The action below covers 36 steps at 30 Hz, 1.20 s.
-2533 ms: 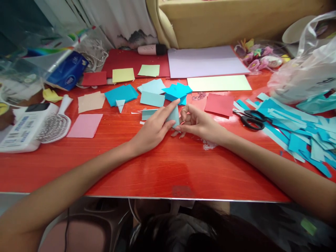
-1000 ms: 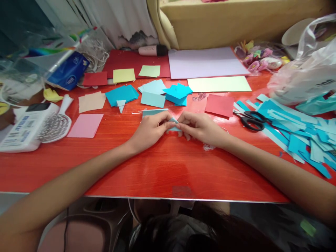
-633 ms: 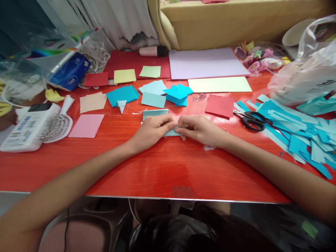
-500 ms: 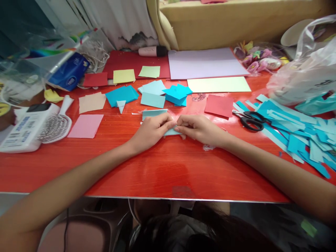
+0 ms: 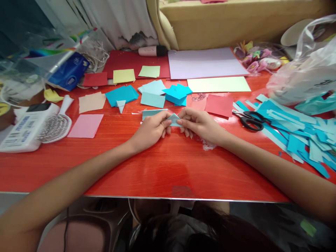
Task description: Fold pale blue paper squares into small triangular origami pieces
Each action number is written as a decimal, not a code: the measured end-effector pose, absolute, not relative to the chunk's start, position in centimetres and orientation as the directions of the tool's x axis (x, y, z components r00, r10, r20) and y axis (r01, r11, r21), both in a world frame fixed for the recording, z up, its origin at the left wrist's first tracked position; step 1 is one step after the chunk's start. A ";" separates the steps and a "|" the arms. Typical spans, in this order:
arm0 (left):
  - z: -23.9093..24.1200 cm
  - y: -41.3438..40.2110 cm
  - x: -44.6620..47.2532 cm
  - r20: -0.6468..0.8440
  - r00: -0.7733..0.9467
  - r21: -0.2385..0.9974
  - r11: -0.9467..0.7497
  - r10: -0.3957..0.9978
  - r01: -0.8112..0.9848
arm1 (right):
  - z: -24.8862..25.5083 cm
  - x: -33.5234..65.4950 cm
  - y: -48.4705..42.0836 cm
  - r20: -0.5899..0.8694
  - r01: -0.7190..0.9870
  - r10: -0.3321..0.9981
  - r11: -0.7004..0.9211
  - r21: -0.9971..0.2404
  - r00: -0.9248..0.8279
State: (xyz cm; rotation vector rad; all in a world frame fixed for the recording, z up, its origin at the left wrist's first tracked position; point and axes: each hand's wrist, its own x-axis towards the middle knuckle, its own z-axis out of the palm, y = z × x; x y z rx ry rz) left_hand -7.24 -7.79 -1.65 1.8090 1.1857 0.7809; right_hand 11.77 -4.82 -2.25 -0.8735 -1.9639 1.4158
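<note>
Between my two hands is a small light-blue piece of folded paper, its top coming to a point. My left hand pinches its left side between thumb and fingers. On the right side, my right hand pinches it the same way. The fingertips cover the paper's side corners. Just behind my left hand lies a light-blue paper rectangle, partly hidden by the fingers. Farther back are light-blue sheets, a bright-blue paper stack and a small folded paper triangle.
Black-handled scissors lie to the right beside a heap of blue paper strips. A red paper square sits behind my right hand. At left are a pink paper square, a hairbrush and a white box.
Both hands have lifted the light-blue paper slightly and tilted it up, so its pointed top now shows between the fingers. Other things have stayed put.
</note>
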 end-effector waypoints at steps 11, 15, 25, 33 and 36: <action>-1.7 -7.6 -7.1 -0.017 0.305 0.972 -0.055 0.952 0.227 | -2.4 11.5 -4.8 0.140 0.246 0.855 0.295 -0.923 -0.500; -1.6 -7.7 -7.0 0.038 0.236 0.969 -0.094 0.971 0.228 | -2.1 11.5 -4.9 0.079 0.247 0.881 0.215 -0.945 -0.467; -1.5 -7.9 -6.9 0.110 0.215 0.974 -0.148 0.970 0.169 | -2.4 11.5 -4.5 0.115 0.051 0.879 0.156 -0.986 -0.463; -1.5 -7.7 -7.1 0.085 0.218 0.982 -0.119 0.972 0.148 | -2.2 11.6 -4.6 0.132 0.048 0.874 0.174 -0.984 -0.467; -1.4 -7.6 -7.1 0.045 0.203 0.985 -0.078 0.978 0.154 | -2.3 11.7 -4.6 0.113 0.046 0.878 0.152 -0.987 -0.464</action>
